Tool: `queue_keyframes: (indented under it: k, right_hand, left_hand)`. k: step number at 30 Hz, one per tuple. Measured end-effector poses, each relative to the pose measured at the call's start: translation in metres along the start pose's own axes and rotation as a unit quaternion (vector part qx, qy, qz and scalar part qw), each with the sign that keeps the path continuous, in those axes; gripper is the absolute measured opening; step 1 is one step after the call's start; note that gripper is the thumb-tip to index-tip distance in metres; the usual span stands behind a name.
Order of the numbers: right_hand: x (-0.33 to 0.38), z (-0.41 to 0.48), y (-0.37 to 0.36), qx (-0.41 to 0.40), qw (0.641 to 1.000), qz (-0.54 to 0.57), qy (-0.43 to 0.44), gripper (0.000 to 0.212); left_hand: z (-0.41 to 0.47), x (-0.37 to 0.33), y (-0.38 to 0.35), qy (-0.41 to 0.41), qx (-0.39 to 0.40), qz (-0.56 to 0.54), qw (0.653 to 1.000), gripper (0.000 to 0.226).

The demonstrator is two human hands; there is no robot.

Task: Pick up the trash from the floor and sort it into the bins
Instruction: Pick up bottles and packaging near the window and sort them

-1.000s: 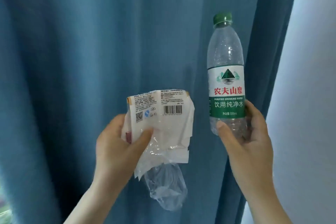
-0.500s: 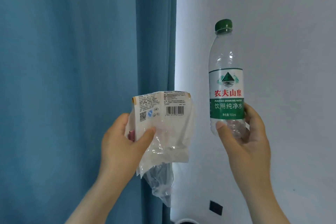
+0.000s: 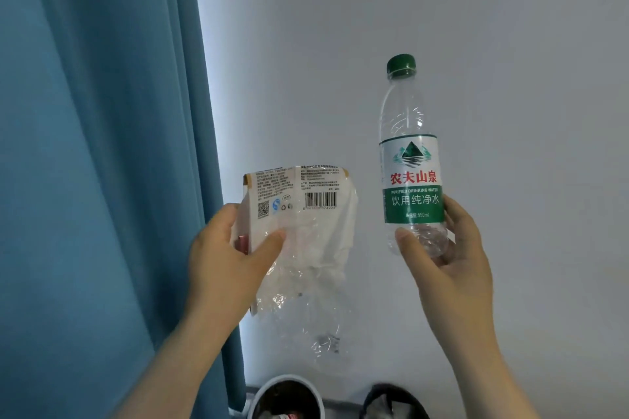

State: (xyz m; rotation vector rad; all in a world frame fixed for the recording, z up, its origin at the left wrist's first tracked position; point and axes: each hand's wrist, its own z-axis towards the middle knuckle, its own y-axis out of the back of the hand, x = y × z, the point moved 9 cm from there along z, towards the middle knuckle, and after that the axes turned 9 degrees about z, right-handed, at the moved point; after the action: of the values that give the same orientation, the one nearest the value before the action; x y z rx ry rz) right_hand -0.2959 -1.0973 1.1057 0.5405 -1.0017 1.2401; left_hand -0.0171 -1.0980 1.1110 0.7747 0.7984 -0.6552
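My left hand (image 3: 231, 258) is curled round the edge of a crumpled white plastic food wrapper (image 3: 306, 211), thumb pressed flat on its front and fingers folded behind it. The wrapper faces me with small black print, one QR code and one barcode, and a strip of dark red shows beside my thumb. A piece of clear, wrinkled plastic film (image 3: 306, 309) hangs from the same grip, below the wrapper.

My right hand (image 3: 452, 262) is wrapped round the bottom of one clear plastic water bottle (image 3: 412, 160), thumb across the front and fingers round the back. The bottle stands upright and looks empty. It has a green screw cap (image 3: 401, 65) and a label that is white above and green below, with a mountain picture, red Chinese characters and "550ml". I hold both pieces of trash up in the air, well apart from each other.

Lower down, at the bottom edge of my view, I count two bins side by side: a round white-rimmed bin (image 3: 286, 379) under the film, with some litter inside, and a dark bin (image 3: 391, 388) to its right, only partly in view.

Behind them hangs a blue pleated curtain (image 3: 102, 146) on the left, next to a plain pale wall (image 3: 374, 10).
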Motion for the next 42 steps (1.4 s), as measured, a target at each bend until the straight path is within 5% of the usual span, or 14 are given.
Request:
queue_keyframes:
  k: [11,22,32,37,42]
  right_hand:
    - [-0.120,0.010,-0.069,0.019,0.988,-0.132,-0.076,0.063]
    - [-0.307,-0.004,-0.083,0.101,0.931,-0.232,-0.264,0.060]
    - [-0.501,-0.039,-0.058,0.256,0.771,-0.349,-0.468,0.069]
    - [-0.583,-0.058,-0.057,0.358,0.676,-0.415,-0.493,0.073]
    - [-0.640,-0.079,-0.073,0.406,0.621,-0.458,-0.490,0.053]
  left_hand:
    - [0.082,0.137,-0.060,0.049,0.086,0.025,0.995,0.025]
    - [0.091,0.304,-0.121,0.178,0.139,0.138,0.964,0.022]
    - [0.047,0.425,-0.191,0.319,0.187,0.240,0.897,0.018]
    - [0.018,0.479,-0.210,0.364,0.217,0.281,0.861,0.015]
    - [0.000,0.533,-0.216,0.387,0.244,0.322,0.829,0.018]
